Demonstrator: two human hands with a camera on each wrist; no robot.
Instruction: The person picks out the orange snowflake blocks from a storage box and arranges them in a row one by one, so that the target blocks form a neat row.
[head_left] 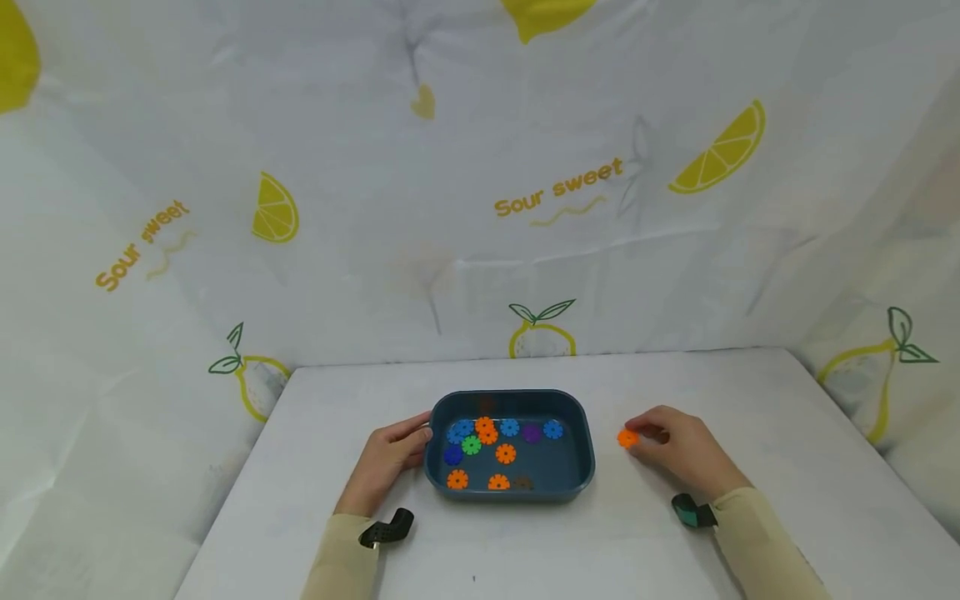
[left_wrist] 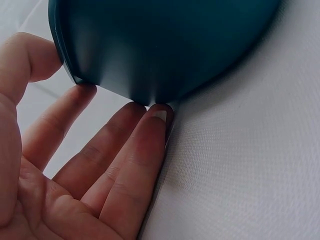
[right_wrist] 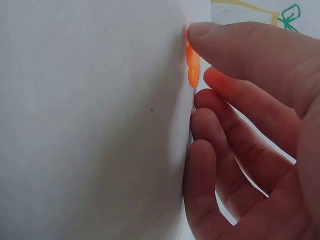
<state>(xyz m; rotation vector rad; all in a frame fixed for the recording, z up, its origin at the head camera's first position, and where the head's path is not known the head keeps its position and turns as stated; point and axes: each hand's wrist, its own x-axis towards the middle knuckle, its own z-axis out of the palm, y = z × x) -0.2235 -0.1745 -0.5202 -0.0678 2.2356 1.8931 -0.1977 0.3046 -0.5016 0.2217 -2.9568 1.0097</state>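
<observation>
A dark teal plastic tray (head_left: 551, 492) rests on the white table, with several notched plastic discs lying in it. Among them are an orange disc (head_left: 506, 453), a green disc (head_left: 471, 445), a purple disc (head_left: 531, 432) and a light blue disc (head_left: 552, 429). My left hand (head_left: 386, 462) touches the tray's left end from outside, its fingertips (left_wrist: 135, 107) against the wall and the thumb by the rim. To the right of the tray, my right hand (head_left: 686, 450) pinches an orange notched disc (right_wrist: 193, 65) at the table surface, the thumb on its edge.
The white table (head_left: 525, 550) ends at a hanging white cloth (head_left: 390, 183) printed with lemons and words, which also closes off both sides. Black straps with mounts (head_left: 388, 528) sit on the wrists over beige sleeves (head_left: 765, 542).
</observation>
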